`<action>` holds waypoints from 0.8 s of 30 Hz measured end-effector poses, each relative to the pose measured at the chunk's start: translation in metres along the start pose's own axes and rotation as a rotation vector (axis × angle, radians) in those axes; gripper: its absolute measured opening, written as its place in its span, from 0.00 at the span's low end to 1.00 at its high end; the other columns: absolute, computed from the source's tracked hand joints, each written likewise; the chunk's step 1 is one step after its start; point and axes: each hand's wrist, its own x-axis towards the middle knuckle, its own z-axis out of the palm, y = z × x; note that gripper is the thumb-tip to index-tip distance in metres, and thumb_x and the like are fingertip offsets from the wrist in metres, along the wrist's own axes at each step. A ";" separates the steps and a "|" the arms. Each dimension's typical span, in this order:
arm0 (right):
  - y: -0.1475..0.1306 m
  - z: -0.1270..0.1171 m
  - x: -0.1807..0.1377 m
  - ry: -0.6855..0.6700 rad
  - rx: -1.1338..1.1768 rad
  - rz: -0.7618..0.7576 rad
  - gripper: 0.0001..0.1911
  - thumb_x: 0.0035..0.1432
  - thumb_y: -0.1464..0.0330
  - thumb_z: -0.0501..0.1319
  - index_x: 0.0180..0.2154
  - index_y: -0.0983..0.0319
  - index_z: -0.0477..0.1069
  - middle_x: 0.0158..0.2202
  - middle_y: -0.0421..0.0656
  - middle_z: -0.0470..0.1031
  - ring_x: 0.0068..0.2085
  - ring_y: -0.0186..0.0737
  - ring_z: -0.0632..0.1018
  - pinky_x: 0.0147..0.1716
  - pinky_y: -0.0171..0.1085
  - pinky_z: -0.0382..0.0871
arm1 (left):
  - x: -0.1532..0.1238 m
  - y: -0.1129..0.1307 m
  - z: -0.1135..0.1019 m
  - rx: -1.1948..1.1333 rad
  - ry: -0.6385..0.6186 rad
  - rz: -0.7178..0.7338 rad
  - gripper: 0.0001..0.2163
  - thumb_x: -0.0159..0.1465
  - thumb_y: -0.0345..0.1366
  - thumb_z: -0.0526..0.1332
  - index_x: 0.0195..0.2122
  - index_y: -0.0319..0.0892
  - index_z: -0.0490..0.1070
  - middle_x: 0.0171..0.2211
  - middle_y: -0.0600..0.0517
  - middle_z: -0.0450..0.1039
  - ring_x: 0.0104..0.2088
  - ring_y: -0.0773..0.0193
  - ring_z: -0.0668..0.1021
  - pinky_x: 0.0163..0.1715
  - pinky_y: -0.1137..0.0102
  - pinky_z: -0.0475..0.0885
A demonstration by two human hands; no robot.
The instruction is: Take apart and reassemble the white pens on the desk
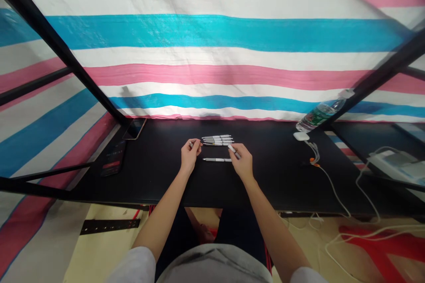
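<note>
My left hand [189,155] is closed around a small pen part, its tip showing above the fingers. A white pen piece sticks up and left out of my closed right hand [241,162]. Between the two hands a whole white pen [216,159] lies flat on the black table [159,172]. Just beyond it sits a tight row of several white pens [217,139], side by side. Both hands hover just above the tabletop, close to each other.
Two phones [134,128] [113,159] lie at the table's left end. At the right stand a tilted water bottle [320,115], a white charger [301,136] and trailing white cables [335,185]. Black frame bars and a striped tarp surround the table.
</note>
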 end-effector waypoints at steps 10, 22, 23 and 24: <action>0.016 0.000 0.013 0.020 0.765 0.521 0.23 0.56 0.54 0.59 0.48 0.61 0.72 0.24 0.37 0.66 0.22 0.31 0.65 0.19 0.32 0.57 | -0.002 0.000 0.001 0.017 -0.018 -0.005 0.15 0.54 0.46 0.68 0.31 0.39 0.71 0.24 0.53 0.71 0.21 0.74 0.68 0.19 0.77 0.59; 0.025 -0.002 0.013 0.036 0.812 0.503 0.16 0.49 0.58 0.67 0.37 0.58 0.69 0.24 0.36 0.67 0.26 0.33 0.70 0.22 0.33 0.64 | -0.002 0.000 0.000 0.039 -0.043 -0.003 0.15 0.54 0.46 0.68 0.32 0.39 0.72 0.24 0.52 0.71 0.21 0.73 0.67 0.18 0.78 0.58; 0.025 -0.002 0.013 0.032 0.806 0.500 0.16 0.49 0.58 0.67 0.38 0.58 0.69 0.24 0.36 0.67 0.26 0.33 0.70 0.22 0.33 0.64 | -0.002 -0.001 0.000 0.040 -0.044 -0.001 0.15 0.54 0.46 0.68 0.31 0.39 0.72 0.24 0.52 0.71 0.21 0.73 0.67 0.18 0.78 0.58; 0.025 -0.002 0.013 0.025 0.792 0.493 0.16 0.50 0.58 0.67 0.38 0.58 0.69 0.24 0.36 0.67 0.26 0.34 0.71 0.22 0.34 0.65 | -0.002 -0.001 0.000 0.042 -0.046 -0.001 0.15 0.54 0.46 0.68 0.31 0.39 0.72 0.24 0.52 0.71 0.21 0.73 0.67 0.18 0.78 0.58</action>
